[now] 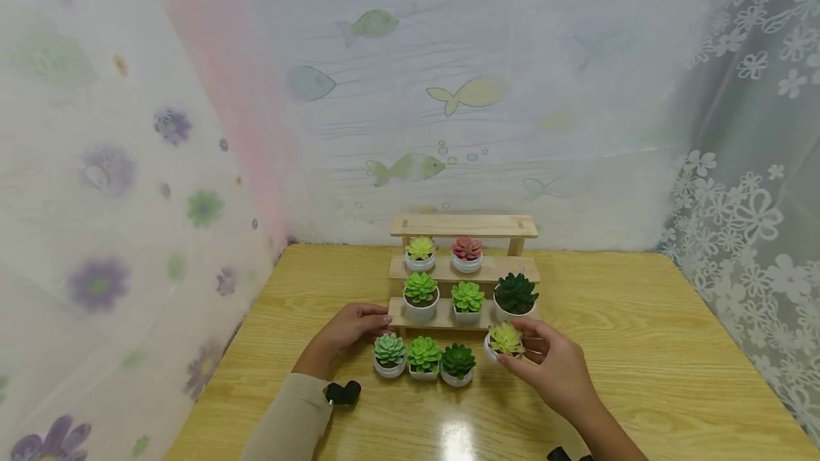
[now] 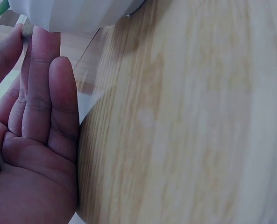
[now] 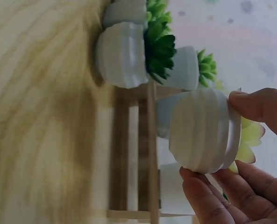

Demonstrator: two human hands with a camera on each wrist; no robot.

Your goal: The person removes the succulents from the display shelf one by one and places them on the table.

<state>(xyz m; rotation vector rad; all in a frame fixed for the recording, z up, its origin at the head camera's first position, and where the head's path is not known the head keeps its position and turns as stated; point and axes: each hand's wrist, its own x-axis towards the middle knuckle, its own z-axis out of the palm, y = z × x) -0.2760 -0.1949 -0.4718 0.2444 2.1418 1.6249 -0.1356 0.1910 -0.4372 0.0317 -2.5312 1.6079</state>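
Note:
My right hand (image 1: pixel 560 368) holds a small potted succulent (image 1: pixel 505 341) with pale yellow-green leaves, thumb and fingers around its ribbed white pot (image 3: pixel 203 130). In the right wrist view this pot is clear of the table, in front of the shelf's lowest board. My left hand (image 1: pixel 349 329) is at the left end of a three-tier wooden shelf (image 1: pixel 463 225), its thumb and fingers pinching the lowest board's end. In the left wrist view its palm (image 2: pixel 33 172) faces the camera, fingers extended past a white pot (image 2: pixel 77 14) that hides some fingertips.
On the lowest board stand two light green succulents (image 1: pixel 421 287) and a dark green one (image 1: pixel 515 294). A yellow-green (image 1: pixel 420 247) and a red succulent (image 1: pixel 467 247) occupy the middle board. Three more potted succulents (image 1: pixel 424 356) line up on the wooden table (image 1: pixel 640 347) before the shelf.

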